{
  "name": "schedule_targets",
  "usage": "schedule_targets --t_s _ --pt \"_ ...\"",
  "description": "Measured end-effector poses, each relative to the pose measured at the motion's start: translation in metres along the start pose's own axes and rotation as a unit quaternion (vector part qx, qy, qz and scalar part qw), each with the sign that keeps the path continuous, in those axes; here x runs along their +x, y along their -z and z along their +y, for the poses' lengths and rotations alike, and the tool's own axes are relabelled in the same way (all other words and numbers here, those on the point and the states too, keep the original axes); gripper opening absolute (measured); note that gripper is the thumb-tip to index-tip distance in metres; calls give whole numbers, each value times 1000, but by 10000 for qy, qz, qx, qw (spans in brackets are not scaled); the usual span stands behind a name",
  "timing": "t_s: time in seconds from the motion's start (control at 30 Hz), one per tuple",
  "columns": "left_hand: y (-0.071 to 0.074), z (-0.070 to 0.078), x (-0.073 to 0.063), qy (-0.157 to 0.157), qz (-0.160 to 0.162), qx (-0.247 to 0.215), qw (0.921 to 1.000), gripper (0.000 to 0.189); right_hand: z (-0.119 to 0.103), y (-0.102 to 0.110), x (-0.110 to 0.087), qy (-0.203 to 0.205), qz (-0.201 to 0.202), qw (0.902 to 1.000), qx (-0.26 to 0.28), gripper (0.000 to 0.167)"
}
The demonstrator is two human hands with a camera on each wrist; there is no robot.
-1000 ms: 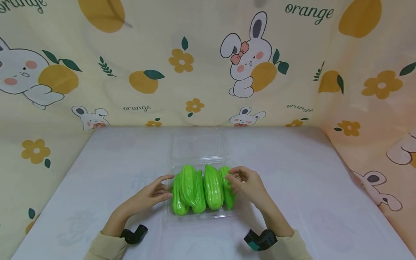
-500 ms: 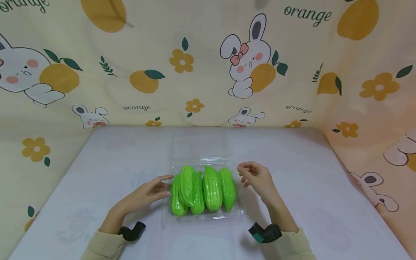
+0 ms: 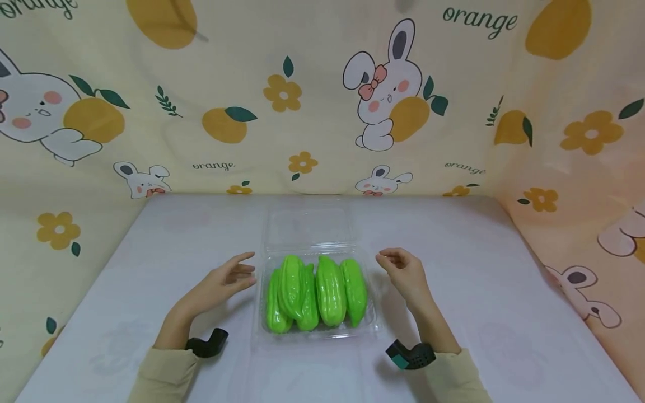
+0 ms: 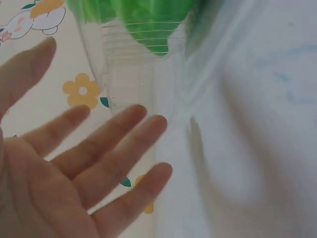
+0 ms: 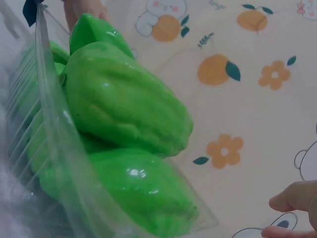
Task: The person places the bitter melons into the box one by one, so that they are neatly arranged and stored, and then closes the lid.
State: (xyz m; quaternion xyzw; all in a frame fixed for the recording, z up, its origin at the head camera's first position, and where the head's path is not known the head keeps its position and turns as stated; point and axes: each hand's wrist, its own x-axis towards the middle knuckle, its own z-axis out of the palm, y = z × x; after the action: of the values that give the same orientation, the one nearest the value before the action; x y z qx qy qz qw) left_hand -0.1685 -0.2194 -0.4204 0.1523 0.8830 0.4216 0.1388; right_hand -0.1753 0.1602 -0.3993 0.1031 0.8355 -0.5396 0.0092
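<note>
Several glossy bright-green ridged gourds (image 3: 331, 291) lie side by side in a clear plastic clamshell box (image 3: 374, 322). One gourd at the left leans on top of its neighbours. Behind them the box's lid (image 3: 309, 224) is folded back flat. My left hand (image 3: 219, 285) hovers just left of the box, fingers spread and holding nothing; the left wrist view shows its fingertips (image 4: 157, 124) apart from the plastic wall. To the right of the box, my right hand (image 3: 405, 274) is raised with loosely bent fingers, also holding nothing. In the right wrist view only its thumb (image 5: 297, 196) and a fingertip show.
A white-covered table (image 3: 478, 313) carries the box near its middle. A cream cloth (image 3: 322, 129) printed with rabbits and oranges hangs behind it and along both sides. Each wrist wears a black camera mount, on the left (image 3: 208, 342) and on the right (image 3: 410, 354).
My right hand has let go of the rightmost gourd and moved right, off the box. The left hand has drawn back slightly left and up from the box's edge. That gourd now lies straighter.
</note>
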Motion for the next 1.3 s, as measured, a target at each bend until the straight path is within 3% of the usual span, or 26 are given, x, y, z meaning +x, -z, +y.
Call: schedule_targets --t_s 0.43,0.7,1.1,1.3 --pt "-9 8 21 426 283 -642 9966 68 10 -14 5 -157 -92 9987 477 41" --pt "-25 10 33 730 459 -1144 9897 71 17 -18 11 -17 -651 9933 956 47" --pt "-34 11 36 584 327 -1558 9855 69 24 -25 8 201 -1625 9787 1238 57" --pt "-33 11 35 517 308 -1546 9861 66 24 -29 8 77 -1645 9737 1571 60"
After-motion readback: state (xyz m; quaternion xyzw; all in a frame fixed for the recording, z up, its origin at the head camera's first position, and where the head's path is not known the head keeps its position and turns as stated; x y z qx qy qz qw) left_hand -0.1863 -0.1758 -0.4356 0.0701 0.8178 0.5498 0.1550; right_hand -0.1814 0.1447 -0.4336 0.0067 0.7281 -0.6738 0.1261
